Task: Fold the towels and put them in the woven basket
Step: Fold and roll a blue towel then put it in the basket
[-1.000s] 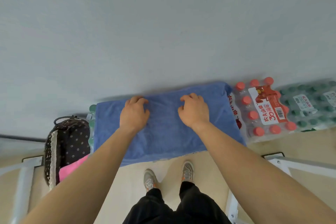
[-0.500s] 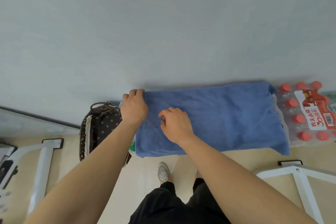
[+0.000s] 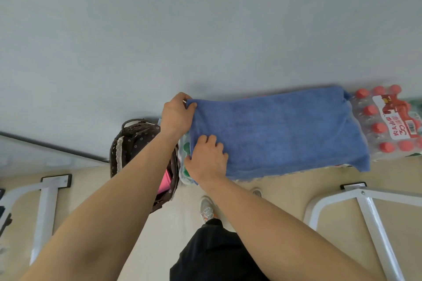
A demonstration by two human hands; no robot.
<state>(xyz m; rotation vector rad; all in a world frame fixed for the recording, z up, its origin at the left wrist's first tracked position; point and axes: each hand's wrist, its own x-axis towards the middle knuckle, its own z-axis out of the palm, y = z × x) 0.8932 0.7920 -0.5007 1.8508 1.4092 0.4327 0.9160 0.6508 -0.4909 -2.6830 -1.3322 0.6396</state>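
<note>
I see bright, even, diffuse light with no glare. The flat rectangular blue terry towel (image 3: 280,134) throws a faint soft shadow on the pale grey wall (image 3: 205,29). Wide-angle distortion bends the edges; detail looks slightly soft throughout.

blue towel (image 3: 280,134), dotted brown basket (image 3: 137,141)
</note>
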